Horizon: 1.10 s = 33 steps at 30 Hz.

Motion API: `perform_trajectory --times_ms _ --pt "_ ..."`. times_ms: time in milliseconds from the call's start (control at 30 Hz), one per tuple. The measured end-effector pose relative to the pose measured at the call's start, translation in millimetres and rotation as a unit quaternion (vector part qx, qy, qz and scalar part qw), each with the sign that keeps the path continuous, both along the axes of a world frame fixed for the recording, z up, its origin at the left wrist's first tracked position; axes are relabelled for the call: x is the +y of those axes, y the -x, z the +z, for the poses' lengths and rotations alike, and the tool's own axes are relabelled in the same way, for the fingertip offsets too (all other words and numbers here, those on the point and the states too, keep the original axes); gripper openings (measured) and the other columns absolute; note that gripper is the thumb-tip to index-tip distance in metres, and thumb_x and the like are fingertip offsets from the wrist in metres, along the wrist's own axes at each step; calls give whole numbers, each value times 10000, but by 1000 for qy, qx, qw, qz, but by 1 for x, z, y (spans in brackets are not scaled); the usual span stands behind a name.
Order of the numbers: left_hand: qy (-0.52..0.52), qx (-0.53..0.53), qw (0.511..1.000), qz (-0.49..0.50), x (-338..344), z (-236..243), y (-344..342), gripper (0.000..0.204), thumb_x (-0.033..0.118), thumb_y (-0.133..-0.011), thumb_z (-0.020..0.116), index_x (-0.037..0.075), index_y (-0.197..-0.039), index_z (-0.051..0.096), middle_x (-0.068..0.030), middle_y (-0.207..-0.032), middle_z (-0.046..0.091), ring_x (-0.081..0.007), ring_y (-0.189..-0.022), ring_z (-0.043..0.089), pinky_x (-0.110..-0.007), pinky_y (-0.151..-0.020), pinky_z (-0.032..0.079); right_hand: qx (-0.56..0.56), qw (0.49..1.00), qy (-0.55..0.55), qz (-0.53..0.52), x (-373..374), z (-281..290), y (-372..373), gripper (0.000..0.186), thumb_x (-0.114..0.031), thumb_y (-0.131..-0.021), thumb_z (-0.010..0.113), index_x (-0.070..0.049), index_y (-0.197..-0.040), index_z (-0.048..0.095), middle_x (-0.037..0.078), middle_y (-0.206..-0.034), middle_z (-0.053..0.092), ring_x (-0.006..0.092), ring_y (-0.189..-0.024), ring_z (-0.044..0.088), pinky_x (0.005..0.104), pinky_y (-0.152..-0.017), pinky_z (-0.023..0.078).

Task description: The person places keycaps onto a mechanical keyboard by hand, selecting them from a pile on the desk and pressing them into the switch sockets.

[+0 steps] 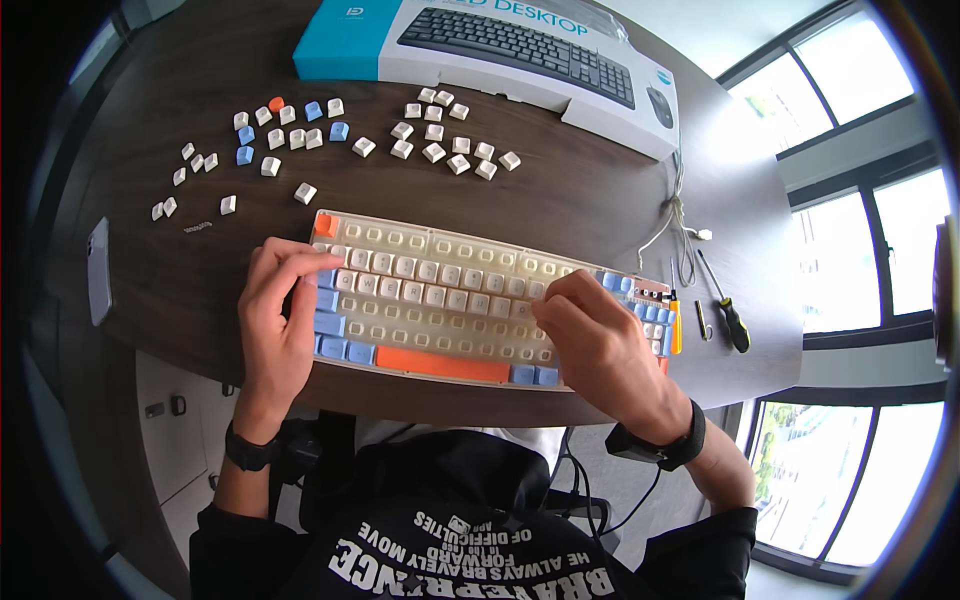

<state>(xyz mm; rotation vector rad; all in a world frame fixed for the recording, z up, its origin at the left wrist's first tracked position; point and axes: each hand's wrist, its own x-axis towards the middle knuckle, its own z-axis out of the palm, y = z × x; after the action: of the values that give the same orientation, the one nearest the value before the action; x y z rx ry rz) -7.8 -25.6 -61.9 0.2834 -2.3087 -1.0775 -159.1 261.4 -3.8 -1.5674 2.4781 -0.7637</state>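
Note:
A keyboard (440, 365) with white, blue and orange keycaps lies before me; some rows are filled, others show bare mounts. My left hand (282, 310) rests at its left end, fingers bent and apart, the index fingertip on the upper white keys. My right hand (600, 345) is closed in a pinch over the right end of the white letter row; what its fingertips hold, if anything, is hidden. Several loose white keycaps (304, 194), some blue ones (339, 131) and an orange one (276, 104) are scattered above the keyboard.
A long keyboard box (350, 45) lies at the back. A coiled white cable (676, 215), a screwdriver (735, 325) and small tools (676, 325) sit at the right. A phone (98, 270) lies at the far left near the desk's edge (220, 365). Windows (845, 470) stand beyond.

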Motion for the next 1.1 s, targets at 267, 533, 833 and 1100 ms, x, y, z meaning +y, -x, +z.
perform_trajectory --times_ms 267,533,833,1100 --pt "-7 1 1000 -8 -5 -2 3 227 -32 -1003 509 -10 -1060 728 -85 -1020 646 -183 -951 624 -290 -849 482 -44 994 54 -81 0 2 8 132 54 -881 753 14 -998 707 114 -937 653 245 -781 718 350 -686 590" --pt "-19 -8 1000 -1 -3 -2 3 228 -40 -993 515 -11 -1061 731 -83 -1023 647 -182 -967 635 -288 -864 485 -28 998 43 -44 -1 -4 9 166 72 -856 756 8 -995 692 124 -940 646 268 -775 715 365 -661 581" --pt "-23 -15 1000 -5 -4 -2 0 230 -45 -992 514 -8 -1057 731 -84 -1012 632 -186 -953 625 -297 -857 487 -18 999 35 -30 -1 -2 7 187 95 -834 737 0 -988 688 131 -959 650 313 -802 712 396 -690 590" --pt "-32 -16 999 -6 -3 0 3 230 -38 -997 512 -9 -1062 731 -86 -1008 626 -183 -950 620 -296 -852 487 40 999 -25 -24 -9 6 4 99 83 -855 767 26 -928 732 88 -949 669 193 -763 724 315 -645 621"
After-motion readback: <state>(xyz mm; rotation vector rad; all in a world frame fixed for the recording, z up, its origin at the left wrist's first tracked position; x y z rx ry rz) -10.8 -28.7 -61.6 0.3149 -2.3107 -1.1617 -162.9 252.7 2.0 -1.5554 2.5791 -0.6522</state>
